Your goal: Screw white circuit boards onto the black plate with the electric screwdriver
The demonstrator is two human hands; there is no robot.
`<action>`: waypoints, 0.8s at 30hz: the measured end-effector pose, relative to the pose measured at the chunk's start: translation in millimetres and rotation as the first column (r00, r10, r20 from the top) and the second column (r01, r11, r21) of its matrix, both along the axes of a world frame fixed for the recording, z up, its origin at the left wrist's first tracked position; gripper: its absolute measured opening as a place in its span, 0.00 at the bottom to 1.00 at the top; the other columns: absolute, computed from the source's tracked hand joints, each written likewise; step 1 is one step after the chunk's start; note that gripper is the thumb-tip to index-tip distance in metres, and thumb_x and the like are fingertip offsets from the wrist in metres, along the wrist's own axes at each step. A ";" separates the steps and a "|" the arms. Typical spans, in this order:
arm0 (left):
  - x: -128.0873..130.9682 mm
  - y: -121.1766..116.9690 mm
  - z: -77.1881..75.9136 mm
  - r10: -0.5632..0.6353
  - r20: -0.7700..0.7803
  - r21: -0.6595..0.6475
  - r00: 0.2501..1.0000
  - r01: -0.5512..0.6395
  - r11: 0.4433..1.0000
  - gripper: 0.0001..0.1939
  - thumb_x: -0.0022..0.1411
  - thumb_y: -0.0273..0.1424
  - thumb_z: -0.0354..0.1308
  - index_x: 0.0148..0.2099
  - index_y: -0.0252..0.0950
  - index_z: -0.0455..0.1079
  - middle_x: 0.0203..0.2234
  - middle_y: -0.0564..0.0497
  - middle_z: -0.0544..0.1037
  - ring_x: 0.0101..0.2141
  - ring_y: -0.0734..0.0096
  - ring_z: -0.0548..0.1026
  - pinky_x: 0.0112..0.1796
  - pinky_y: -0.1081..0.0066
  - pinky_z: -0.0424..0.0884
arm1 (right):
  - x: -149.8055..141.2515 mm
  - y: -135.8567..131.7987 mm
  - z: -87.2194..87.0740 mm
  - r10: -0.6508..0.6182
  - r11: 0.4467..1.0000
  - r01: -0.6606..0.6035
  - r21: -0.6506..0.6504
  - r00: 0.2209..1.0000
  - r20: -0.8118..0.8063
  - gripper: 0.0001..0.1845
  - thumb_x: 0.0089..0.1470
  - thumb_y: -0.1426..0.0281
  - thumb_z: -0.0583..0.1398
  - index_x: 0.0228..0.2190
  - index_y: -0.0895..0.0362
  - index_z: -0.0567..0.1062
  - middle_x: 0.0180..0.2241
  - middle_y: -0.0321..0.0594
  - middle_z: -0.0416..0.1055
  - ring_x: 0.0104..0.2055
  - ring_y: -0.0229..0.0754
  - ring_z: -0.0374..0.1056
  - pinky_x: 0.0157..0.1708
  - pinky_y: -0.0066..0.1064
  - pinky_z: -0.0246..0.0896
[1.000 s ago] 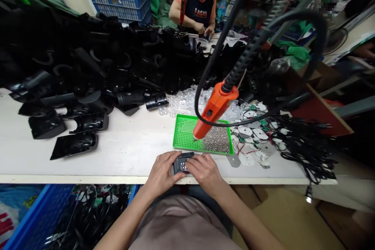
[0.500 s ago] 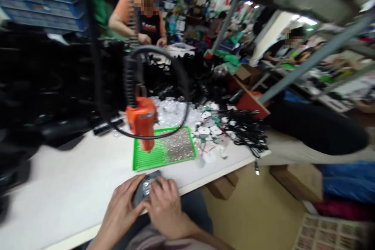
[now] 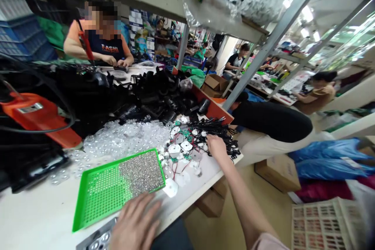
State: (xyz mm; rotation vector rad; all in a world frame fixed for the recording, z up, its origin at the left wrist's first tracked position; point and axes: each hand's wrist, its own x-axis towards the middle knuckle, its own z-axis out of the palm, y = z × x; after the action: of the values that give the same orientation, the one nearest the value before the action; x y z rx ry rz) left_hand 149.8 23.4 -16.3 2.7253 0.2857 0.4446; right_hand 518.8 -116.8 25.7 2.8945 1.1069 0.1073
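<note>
My left hand is at the table's front edge, fingers spread and slightly blurred, holding nothing visible. Beside it, partly covered by the hand, lies a grey metal fixture with clear round lenses in it. My right hand reaches forward to a heap of black cables and white plates. Its fingers bend down into the heap and their tips are hidden, so I cannot tell whether it grips anything. White plates with green circuit boards and thin red wires lie just left of it.
A green tray with small metal screws stands left of centre. Behind it are clear plastic lenses and black housings. An orange electric screwdriver hangs at left. A co-worker sits across; another person's dark sleeve is at right.
Both hands were together on the grey fixture. My right hand has left it and stretched forward right to the cables; my left hand has opened beside it. The view has swung right.
</note>
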 end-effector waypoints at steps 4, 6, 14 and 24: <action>94.0 -7.1 9.6 -0.130 -0.156 -0.010 0.979 0.130 0.991 0.28 0.58 0.36 0.57 0.61 0.43 0.64 0.62 0.44 0.64 0.61 0.48 0.61 0.58 0.47 0.58 | 28.3 23.2 -4.6 0.026 0.994 -0.036 -0.101 0.995 -0.100 0.13 0.61 0.65 0.56 0.41 0.60 0.75 0.41 0.46 0.76 0.45 0.45 0.71 0.47 0.41 0.63; 124.8 -2.0 8.3 -0.116 -0.201 0.005 0.973 0.119 0.993 0.28 0.59 0.35 0.56 0.61 0.40 0.63 0.63 0.42 0.62 0.62 0.48 0.59 0.59 0.47 0.56 | 35.5 20.4 -0.6 0.063 0.992 -0.077 -0.102 0.989 -0.137 0.13 0.62 0.66 0.55 0.38 0.60 0.77 0.41 0.46 0.76 0.45 0.44 0.71 0.48 0.39 0.62; 189.1 2.8 19.9 -0.048 -0.193 0.086 0.980 0.066 0.994 0.22 0.63 0.34 0.54 0.59 0.36 0.66 0.59 0.39 0.66 0.59 0.49 0.63 0.58 0.49 0.56 | 45.1 25.5 13.6 0.208 0.977 -0.187 0.105 0.946 -0.250 0.15 0.58 0.67 0.57 0.46 0.55 0.75 0.49 0.46 0.74 0.53 0.45 0.68 0.51 0.31 0.57; 217.5 12.4 11.2 0.039 -0.324 -0.003 0.945 -0.042 0.999 0.27 0.63 0.40 0.55 0.62 0.36 0.63 0.63 0.37 0.61 0.63 0.45 0.57 0.60 0.45 0.50 | 54.8 35.2 55.2 0.425 0.781 -0.119 0.613 0.820 -0.383 0.20 0.61 0.60 0.48 0.30 0.58 0.73 0.19 0.33 0.69 0.19 0.35 0.63 0.24 0.27 0.59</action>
State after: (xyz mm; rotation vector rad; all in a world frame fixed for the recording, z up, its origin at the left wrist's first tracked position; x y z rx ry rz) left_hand 367.3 35.8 -5.1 2.7792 0.4283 0.0008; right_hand 573.6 -81.6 80.9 3.3426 1.8968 -0.4248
